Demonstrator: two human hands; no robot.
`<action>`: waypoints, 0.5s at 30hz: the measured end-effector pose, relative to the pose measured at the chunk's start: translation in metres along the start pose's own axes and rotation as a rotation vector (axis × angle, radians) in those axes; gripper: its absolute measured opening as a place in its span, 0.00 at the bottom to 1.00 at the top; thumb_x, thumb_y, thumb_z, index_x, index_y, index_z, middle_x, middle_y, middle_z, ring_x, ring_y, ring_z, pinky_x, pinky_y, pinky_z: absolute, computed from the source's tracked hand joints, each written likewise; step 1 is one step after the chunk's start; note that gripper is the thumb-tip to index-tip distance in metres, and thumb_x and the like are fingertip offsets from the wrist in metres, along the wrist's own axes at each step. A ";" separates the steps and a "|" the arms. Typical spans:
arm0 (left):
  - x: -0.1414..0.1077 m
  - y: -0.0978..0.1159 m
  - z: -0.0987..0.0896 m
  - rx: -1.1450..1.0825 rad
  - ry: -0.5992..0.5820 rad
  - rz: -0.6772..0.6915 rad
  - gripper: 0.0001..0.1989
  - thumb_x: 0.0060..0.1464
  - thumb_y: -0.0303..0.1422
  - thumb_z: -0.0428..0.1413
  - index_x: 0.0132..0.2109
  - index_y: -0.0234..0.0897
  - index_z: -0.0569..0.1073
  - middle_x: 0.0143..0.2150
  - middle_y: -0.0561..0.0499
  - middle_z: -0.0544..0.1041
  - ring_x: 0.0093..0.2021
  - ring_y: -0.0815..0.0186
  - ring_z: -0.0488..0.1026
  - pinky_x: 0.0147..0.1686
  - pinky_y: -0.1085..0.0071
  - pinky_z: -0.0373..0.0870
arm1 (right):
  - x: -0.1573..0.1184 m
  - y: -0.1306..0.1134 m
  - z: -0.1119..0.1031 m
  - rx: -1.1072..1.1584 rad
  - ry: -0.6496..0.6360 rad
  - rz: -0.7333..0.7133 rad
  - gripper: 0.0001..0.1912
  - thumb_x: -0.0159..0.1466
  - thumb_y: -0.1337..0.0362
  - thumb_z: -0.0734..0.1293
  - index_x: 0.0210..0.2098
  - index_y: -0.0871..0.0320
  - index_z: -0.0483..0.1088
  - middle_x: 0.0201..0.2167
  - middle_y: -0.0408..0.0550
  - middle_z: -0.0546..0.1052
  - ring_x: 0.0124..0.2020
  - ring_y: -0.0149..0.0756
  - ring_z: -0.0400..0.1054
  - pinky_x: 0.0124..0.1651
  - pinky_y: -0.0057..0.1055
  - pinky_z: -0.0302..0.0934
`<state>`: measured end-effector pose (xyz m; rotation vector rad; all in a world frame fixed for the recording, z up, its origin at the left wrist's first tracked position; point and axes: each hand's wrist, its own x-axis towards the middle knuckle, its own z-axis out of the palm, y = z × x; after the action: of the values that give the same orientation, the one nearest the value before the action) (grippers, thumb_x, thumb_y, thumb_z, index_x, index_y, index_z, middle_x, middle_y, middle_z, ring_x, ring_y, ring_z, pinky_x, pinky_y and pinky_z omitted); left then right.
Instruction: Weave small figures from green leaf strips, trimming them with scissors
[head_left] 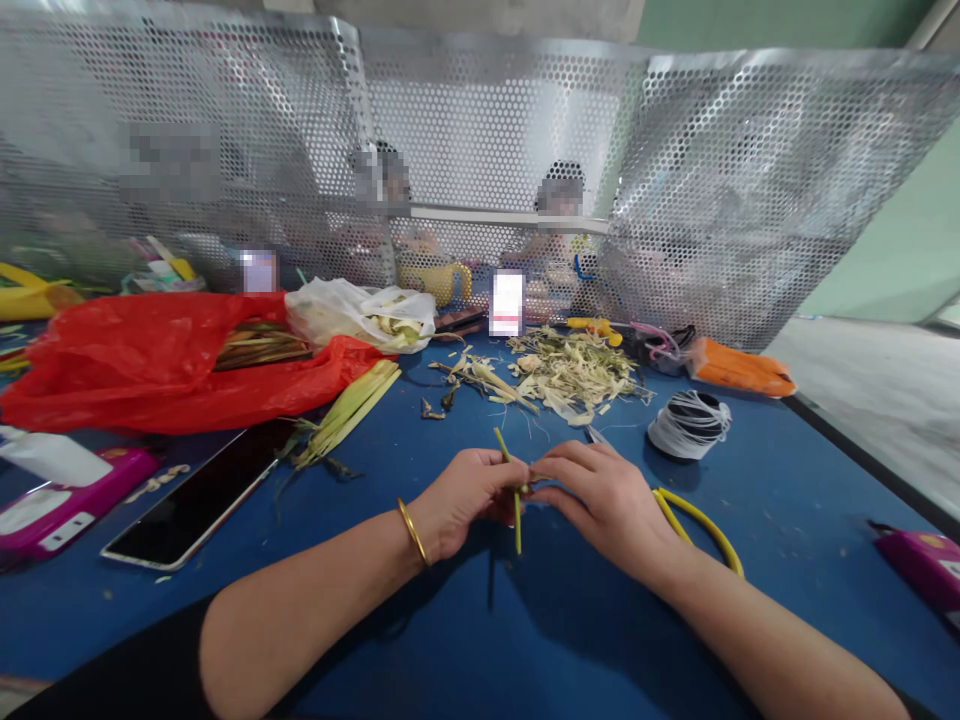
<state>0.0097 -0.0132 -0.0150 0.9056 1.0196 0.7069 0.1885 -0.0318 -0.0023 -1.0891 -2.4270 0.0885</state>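
My left hand (474, 492) is closed, pinching a thin green plant stalk (517, 525) that stands nearly upright between thumb and fingers. Close beside it, my right hand (600, 490) is closed too, its fingertips pressed together at the stalk's side; whatever small bit they grip is mostly hidden. Under and behind the right hand lies a tool with a yellow looped handle (712, 528) and a grey pointed tip, probably scissors, largely covered by the hand. Beyond both hands is a heap of pale plant peelings (581, 372). A bundle of green stalks (352, 410) lies to the left.
Left: a red plastic bag (150, 350) with brown stalks, a white bag (352, 312), a phone (202, 500) and a magenta tissue pack (82, 505). Right: a spool of white thread (688, 428) and an orange packet (739, 368). A perforated metal screen (487, 120) bounds the blue table; people sit behind it.
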 end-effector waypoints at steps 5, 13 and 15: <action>-0.002 0.003 0.001 0.039 0.011 0.016 0.08 0.41 0.33 0.61 0.27 0.32 0.73 0.24 0.52 0.73 0.23 0.72 0.67 0.26 0.75 0.65 | -0.001 0.001 0.005 0.118 -0.013 0.133 0.07 0.66 0.64 0.63 0.42 0.55 0.72 0.38 0.47 0.76 0.39 0.36 0.70 0.41 0.30 0.60; 0.000 -0.003 0.002 0.028 0.032 -0.003 0.08 0.41 0.32 0.61 0.30 0.32 0.72 0.22 0.54 0.71 0.22 0.71 0.68 0.25 0.74 0.67 | -0.005 0.000 0.016 -0.029 0.011 0.088 0.07 0.65 0.66 0.63 0.41 0.57 0.72 0.33 0.47 0.76 0.34 0.36 0.70 0.36 0.29 0.59; -0.001 -0.003 0.002 0.037 0.031 0.002 0.08 0.42 0.32 0.60 0.30 0.32 0.73 0.24 0.53 0.72 0.22 0.72 0.69 0.25 0.74 0.67 | -0.005 0.000 0.017 -0.061 0.014 0.063 0.07 0.65 0.67 0.62 0.40 0.57 0.72 0.32 0.47 0.76 0.33 0.35 0.69 0.36 0.29 0.58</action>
<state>0.0112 -0.0155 -0.0168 0.9307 1.0623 0.7080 0.1842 -0.0336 -0.0190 -1.1899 -2.3972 0.0267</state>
